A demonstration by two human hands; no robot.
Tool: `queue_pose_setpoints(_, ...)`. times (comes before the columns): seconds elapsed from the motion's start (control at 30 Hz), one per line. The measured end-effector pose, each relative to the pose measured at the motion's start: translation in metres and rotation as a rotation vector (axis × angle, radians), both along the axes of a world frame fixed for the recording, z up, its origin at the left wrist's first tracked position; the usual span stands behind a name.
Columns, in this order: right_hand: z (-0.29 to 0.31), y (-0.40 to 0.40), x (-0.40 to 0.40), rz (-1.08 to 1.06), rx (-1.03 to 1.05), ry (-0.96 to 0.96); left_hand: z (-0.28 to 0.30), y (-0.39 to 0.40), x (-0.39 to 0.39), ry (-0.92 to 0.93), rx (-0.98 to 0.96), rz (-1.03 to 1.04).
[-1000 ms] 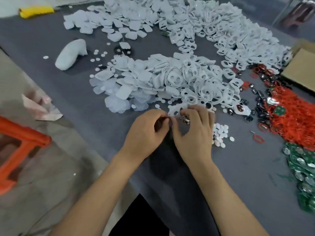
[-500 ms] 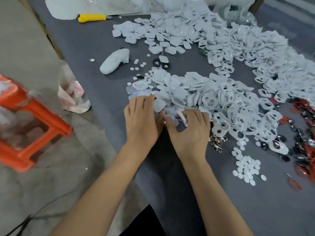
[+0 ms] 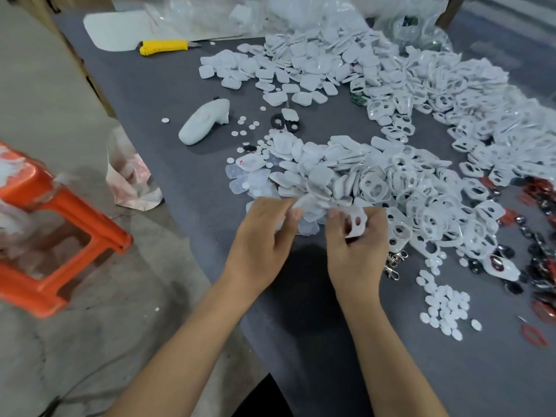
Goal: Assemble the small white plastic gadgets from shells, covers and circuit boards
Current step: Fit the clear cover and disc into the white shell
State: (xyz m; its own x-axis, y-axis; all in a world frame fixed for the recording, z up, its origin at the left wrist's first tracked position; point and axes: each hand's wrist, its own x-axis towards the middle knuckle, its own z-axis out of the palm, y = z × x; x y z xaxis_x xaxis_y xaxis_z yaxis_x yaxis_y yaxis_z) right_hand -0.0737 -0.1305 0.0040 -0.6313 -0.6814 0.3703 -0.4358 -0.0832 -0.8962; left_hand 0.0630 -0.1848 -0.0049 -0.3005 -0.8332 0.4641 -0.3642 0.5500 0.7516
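My right hand [image 3: 358, 248] grips a white shell with two holes [image 3: 356, 222], held just above the grey table. My left hand [image 3: 264, 236] pinches a white cover [image 3: 304, 203] at the near edge of the closest pile of white covers and shells [image 3: 346, 179]. The two hands sit a short gap apart. A larger heap of white shells with holes [image 3: 451, 94] stretches across the back right. Small white round discs [image 3: 445, 308] lie to the right of my right hand.
Metal clasps [image 3: 395, 263] lie beside my right hand. Red rings and dark parts [image 3: 538, 266] crowd the right edge. A white moulded tool [image 3: 204, 121] and a yellow utility knife [image 3: 164, 46] lie at the back left. An orange stool [image 3: 54, 224] stands off the table's left edge.
Both hands lay flat on the pile's near edge half a second ago. They have lifted, each holding a white piece. The view has also shifted left since one second ago.
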Motion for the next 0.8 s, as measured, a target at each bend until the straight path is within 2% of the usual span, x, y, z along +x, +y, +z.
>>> queue_pose_setpoints(0.07,-0.001,0.005,-0.003,0.028,-0.002,-0.040,0.000,0.004,0.001,-0.027,0.069,-0.080)
queue_pose_setpoints(0.23,-0.002,0.014,-0.004,0.196,0.041,0.092,-0.003,0.006,0.006,-0.148,0.242,-0.209)
queue_pose_setpoints(0.3,-0.003,0.015,-0.005,0.237,0.043,0.134,-0.001,0.004,0.005,-0.143,0.261,-0.237)
queue_pose_setpoints(0.43,-0.006,0.018,-0.002,0.298,0.106,0.278,0.000,0.005,0.005,-0.080,0.255,-0.229)
queue_pose_setpoints(0.7,-0.006,0.021,-0.003,0.273,0.110,0.213,0.001,0.012,0.007,-0.052,0.147,-0.245)
queue_pose_setpoints(0.8,-0.006,0.021,-0.002,0.266,0.130,0.209,0.003,0.014,0.006,-0.046,0.007,-0.180)
